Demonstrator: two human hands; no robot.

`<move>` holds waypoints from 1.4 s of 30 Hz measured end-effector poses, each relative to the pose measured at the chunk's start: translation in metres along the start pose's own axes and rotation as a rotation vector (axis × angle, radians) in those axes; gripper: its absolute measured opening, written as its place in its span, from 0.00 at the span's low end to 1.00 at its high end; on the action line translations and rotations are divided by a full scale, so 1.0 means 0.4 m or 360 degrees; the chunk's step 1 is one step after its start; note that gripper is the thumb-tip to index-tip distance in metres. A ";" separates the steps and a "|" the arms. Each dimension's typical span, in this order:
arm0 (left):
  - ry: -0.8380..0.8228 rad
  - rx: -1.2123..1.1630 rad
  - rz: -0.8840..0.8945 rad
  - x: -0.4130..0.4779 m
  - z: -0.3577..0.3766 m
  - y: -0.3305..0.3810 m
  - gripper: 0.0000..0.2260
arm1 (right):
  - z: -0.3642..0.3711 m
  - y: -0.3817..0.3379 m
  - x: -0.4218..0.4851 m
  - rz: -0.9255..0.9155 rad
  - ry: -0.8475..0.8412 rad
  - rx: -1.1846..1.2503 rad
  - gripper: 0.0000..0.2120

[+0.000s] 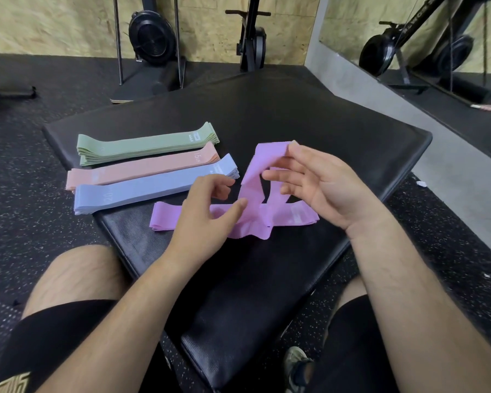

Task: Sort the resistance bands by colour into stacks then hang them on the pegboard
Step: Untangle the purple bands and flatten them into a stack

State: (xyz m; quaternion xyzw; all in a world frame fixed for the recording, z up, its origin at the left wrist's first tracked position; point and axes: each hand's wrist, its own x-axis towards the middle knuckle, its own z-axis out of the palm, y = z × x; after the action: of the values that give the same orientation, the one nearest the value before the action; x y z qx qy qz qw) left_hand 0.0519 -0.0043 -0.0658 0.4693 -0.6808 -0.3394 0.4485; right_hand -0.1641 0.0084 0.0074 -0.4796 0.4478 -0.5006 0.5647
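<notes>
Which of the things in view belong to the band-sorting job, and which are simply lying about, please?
Job: green stack, pink stack, blue stack and purple stack, all on the black pad; loose purple band, held by the right hand, with the left hand close by.
Lying about: fan-wheel machine and upright machine by the wall; white scrap on the floor.
</notes>
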 end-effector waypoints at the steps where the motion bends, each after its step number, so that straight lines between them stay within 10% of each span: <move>1: 0.0063 0.0033 0.0081 -0.002 0.003 0.000 0.12 | -0.002 0.001 0.001 0.0043 0.0017 -0.0059 0.21; 9: -0.0591 0.0647 0.0581 -0.026 0.042 -0.026 0.16 | -0.028 0.035 0.006 0.0225 0.0172 -0.0937 0.06; 13: -0.0478 0.0699 0.0572 -0.017 0.052 -0.031 0.11 | -0.026 0.034 0.001 0.0193 0.0151 -0.0981 0.04; 23: -0.0067 -0.0609 -0.0234 -0.008 0.016 0.061 0.02 | -0.007 0.043 -0.002 -0.0019 -0.0117 -0.1066 0.09; 42: -0.0083 -0.1035 -0.0377 0.006 -0.004 0.041 0.13 | -0.001 0.037 0.003 -0.0197 0.0038 -0.0787 0.11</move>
State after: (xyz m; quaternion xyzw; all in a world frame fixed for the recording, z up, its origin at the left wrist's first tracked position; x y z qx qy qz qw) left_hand 0.0476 -0.0010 -0.0500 0.3687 -0.4890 -0.6002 0.5145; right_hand -0.1624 0.0078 -0.0075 -0.6236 0.5331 -0.4153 0.3931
